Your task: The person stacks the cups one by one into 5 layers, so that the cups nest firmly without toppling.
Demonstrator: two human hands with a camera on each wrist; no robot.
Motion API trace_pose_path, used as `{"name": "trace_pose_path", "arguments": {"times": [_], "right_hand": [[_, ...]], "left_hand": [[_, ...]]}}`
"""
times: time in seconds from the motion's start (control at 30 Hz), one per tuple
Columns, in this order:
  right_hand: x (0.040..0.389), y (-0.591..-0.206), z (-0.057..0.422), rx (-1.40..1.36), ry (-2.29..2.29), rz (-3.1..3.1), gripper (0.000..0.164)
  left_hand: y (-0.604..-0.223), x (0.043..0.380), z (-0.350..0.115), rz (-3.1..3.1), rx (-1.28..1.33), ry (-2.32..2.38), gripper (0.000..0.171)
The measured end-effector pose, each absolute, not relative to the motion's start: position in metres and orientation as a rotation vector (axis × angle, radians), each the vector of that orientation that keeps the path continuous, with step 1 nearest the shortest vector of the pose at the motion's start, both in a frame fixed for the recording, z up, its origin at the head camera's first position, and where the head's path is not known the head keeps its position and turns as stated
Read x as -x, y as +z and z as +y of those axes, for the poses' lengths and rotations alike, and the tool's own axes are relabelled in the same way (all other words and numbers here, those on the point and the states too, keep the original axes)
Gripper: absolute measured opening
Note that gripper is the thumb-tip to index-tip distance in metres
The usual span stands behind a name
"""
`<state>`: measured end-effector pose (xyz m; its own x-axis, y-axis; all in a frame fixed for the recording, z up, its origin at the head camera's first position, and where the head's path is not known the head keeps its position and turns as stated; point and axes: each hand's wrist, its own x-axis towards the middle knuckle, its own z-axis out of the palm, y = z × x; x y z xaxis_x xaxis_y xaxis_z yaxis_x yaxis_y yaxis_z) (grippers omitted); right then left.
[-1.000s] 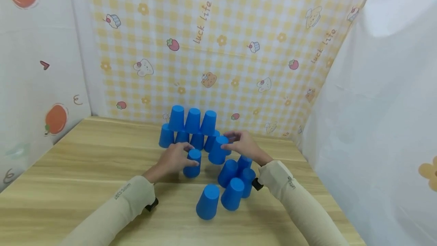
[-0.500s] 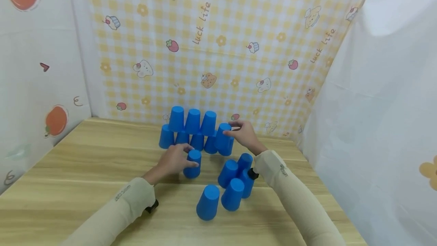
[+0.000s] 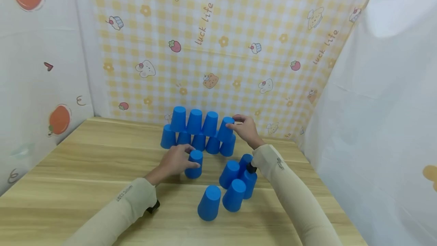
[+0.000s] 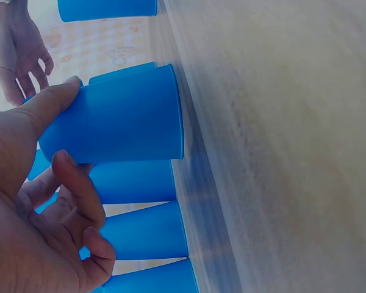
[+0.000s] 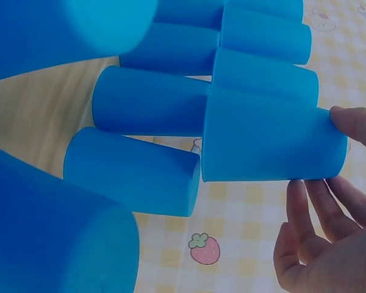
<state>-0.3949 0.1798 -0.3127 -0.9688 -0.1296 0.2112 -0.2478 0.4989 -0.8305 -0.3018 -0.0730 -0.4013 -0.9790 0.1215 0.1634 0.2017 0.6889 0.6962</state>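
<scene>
Head view: a blue cup (image 3: 193, 172) is held on the worktop (image 3: 102, 155) by the left hand (image 3: 175, 159); a second cup (image 3: 224, 133), by the right hand (image 3: 247, 130), at the upper right of the far stack (image 3: 195, 122); left wrist view: the first is pinched, fingers half-curled; right wrist view: the second's narrow end is pinched.

The head camera looks forward and down from above the pale wood-grain tabletop (image 3: 85, 189), while both wrist cameras, turned sideways and much nearer, face the same row of smooth, tapered blue cups (image 3: 198, 142), the hazy left one seemingly from low down.
</scene>
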Motion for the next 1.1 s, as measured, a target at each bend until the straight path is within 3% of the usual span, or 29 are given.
{"name": "trace_pose_path", "arguments": {"times": [1.1], "right_hand": [[0.412, -0.315, 0.177, -0.251, 1.534, -2.608, 0.057]], "left_hand": [[-0.404, 0.297, -0.071, -2.773, 0.218, -1.224, 0.059]]}}
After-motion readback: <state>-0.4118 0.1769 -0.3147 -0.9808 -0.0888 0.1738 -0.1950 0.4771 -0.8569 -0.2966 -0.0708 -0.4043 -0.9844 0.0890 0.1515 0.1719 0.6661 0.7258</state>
